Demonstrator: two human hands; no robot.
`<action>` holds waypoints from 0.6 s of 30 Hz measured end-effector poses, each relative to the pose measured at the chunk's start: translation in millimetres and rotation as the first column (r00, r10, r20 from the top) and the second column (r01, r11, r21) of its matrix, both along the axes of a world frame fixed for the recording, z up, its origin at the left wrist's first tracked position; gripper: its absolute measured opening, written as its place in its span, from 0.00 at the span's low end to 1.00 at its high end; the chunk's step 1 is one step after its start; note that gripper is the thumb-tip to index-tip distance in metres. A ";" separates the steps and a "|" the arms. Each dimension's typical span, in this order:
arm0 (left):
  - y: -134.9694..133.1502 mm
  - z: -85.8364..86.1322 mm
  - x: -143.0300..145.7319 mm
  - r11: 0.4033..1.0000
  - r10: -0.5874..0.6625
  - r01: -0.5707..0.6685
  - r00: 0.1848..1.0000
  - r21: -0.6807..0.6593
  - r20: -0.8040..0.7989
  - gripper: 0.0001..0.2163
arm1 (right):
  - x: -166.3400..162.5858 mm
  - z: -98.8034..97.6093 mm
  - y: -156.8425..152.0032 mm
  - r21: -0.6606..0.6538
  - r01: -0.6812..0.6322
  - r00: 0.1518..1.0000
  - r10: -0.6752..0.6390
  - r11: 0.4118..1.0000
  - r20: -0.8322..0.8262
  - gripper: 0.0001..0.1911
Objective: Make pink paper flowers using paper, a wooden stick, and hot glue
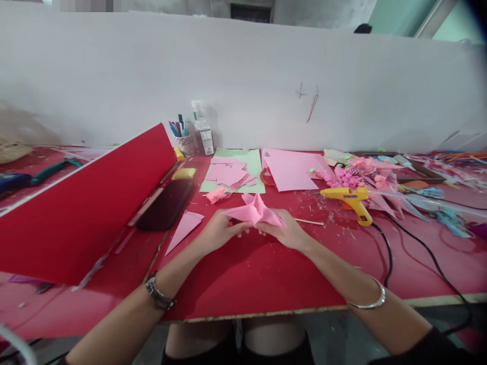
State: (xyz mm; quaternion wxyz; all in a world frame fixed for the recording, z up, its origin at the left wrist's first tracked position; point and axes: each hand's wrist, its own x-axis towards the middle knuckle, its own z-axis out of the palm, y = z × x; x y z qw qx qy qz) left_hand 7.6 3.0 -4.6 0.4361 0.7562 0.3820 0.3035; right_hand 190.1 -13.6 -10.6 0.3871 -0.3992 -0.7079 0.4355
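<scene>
Both hands hold a folded pink paper shape (257,213) between them above the red table. My left hand (220,230) pinches its left side, thumb along the lower edge. On the other side, my right hand (287,232) is closed on the right wing, its fingers partly under the paper. The shape has pointed wings and an open fold in its middle. A folded pink paper triangle (185,230) lies left of my left hand. Just beyond the hands rests a small salmon-pink roll (218,194). A thin pale stick (310,221) lies right of my right hand.
A yellow glue gun (352,200) with a black cable lies at right, before a pink craft pile (357,175). Pink sheets (294,170) and scraps (230,172) lie behind. A red panel (99,208) leans at left beside a dark phone (166,205). A pen cup (185,144) and bottle (204,134) stand at the wall.
</scene>
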 end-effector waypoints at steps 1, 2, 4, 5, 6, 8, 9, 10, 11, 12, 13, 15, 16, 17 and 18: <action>-0.2 0.7 -1.2 0.999 -0.033 0.033 0.999 0.000 -0.021 0.09 | 1.2 1.0 -0.1 -0.013 -0.034 0.999 0.035 0.999 0.032 0.10; -0.5 1.3 -1.9 0.998 -0.063 0.063 0.997 -0.006 -0.042 0.09 | 2.2 1.5 -0.2 -0.029 -0.062 0.996 0.063 0.998 0.060 0.10; -1.1 2.4 -2.5 0.992 -0.121 0.120 0.990 -0.026 -0.073 0.08 | 3.3 1.2 -0.1 -0.065 -0.102 0.989 0.108 0.993 0.097 0.08; -1.2 2.8 -2.4 0.989 -0.147 0.145 0.986 -0.030 -0.081 0.07 | 3.4 0.6 0.2 -0.084 -0.114 0.987 0.123 0.990 0.100 0.08; -1.2 2.9 -2.2 0.986 -0.167 0.165 0.982 -0.031 -0.083 0.07 | 3.4 -0.2 0.4 -0.106 -0.127 0.986 0.136 0.986 0.092 0.08; -0.8 2.4 -1.6 0.983 -0.183 0.182 0.981 -0.030 -0.068 0.07 | 3.1 -1.2 1.0 -0.152 -0.154 0.985 0.163 0.976 0.053 0.09; -0.4 1.7 -1.2 0.982 -0.185 0.184 0.981 -0.032 -0.053 0.07 | 2.9 -1.4 1.1 -0.168 -0.166 0.985 0.172 0.972 0.025 0.10; 0.0 0.6 -0.8 0.982 -0.185 0.184 0.982 -0.035 -0.038 0.08 | 2.8 -1.4 1.2 -0.177 -0.178 0.984 0.180 0.968 -0.001 0.10; 0.5 -0.6 -0.3 0.983 -0.181 0.180 0.983 -0.036 -0.024 0.08 | 2.6 -1.2 1.2 -0.181 -0.186 0.982 0.186 0.966 -0.019 0.10; 1.0 -2.0 0.2 0.984 -0.174 0.174 0.985 -0.033 -0.014 0.08 | 2.4 -1.0 1.1 -0.180 -0.188 0.982 0.185 0.966 -0.030 0.10; 1.6 -3.3 0.8 0.987 -0.161 0.161 0.987 -0.025 -0.008 0.08 | 2.2 -1.0 1.1 -0.175 -0.183 0.983 0.180 0.967 -0.033 0.10; 2.7 -5.4 2.0 0.993 -0.122 0.122 0.993 0.008 0.002 0.08 | 1.4 -1.7 1.7 -0.159 -0.159 0.987 0.153 0.974 -0.049 0.10; 3.1 -5.9 2.6 0.994 -0.105 0.105 0.995 0.025 0.003 0.07 | 0.9 -2.3 2.4 -0.152 -0.142 0.988 0.132 0.978 -0.077 0.09; 3.5 -6.0 3.2 0.995 -0.091 0.091 0.996 0.039 0.003 0.07 | 0.4 -3.1 3.3 -0.148 -0.123 0.987 0.106 0.981 -0.116 0.09; 3.6 -5.7 3.8 0.996 -0.081 0.081 0.997 0.046 0.000 0.07 | -0.2 -3.8 4.3 -0.147 -0.106 0.984 0.082 0.984 -0.159 0.09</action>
